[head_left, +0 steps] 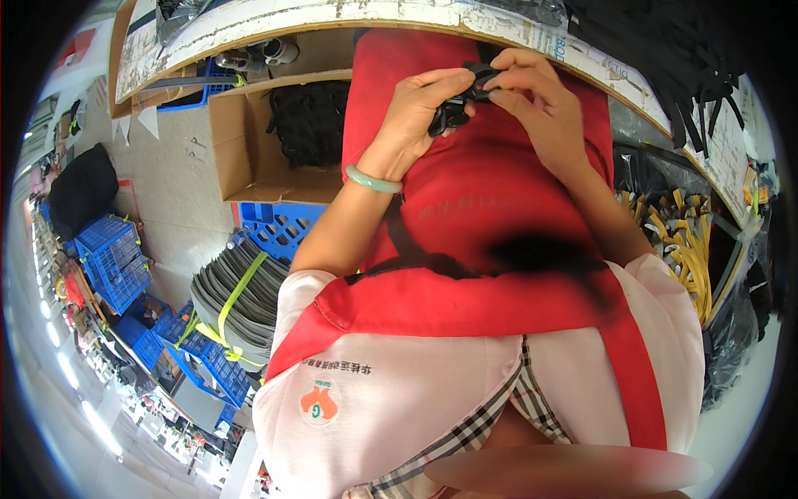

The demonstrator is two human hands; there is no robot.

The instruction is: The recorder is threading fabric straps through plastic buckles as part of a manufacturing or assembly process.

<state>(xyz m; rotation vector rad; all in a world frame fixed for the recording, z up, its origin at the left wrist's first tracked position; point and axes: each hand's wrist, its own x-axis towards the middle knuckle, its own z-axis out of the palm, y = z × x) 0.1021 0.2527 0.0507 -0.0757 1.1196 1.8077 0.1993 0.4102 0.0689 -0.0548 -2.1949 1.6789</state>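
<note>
My left hand (pixel 413 108), with a pale green bangle at its wrist, is closed round several small black pieces (pixel 447 118) that look like plastic buckles. Close beside it, my right hand (pixel 542 101) pinches one black piece (pixel 482 76) between thumb and fingers. This piece spans the gap between both hands, above my red apron (pixel 465 175). The fingers partly cover the pieces, so their exact shape is hidden.
A worktable edge (pixel 332 18) curves across just beyond my hands. An open cardboard box (pixel 237 158) holding black goods stands at left, near a coil of dark strapping (pixel 237 287) and blue crates (pixel 112 249). Yellow strips (pixel 692 249) and black straps (pixel 706 100) are at right.
</note>
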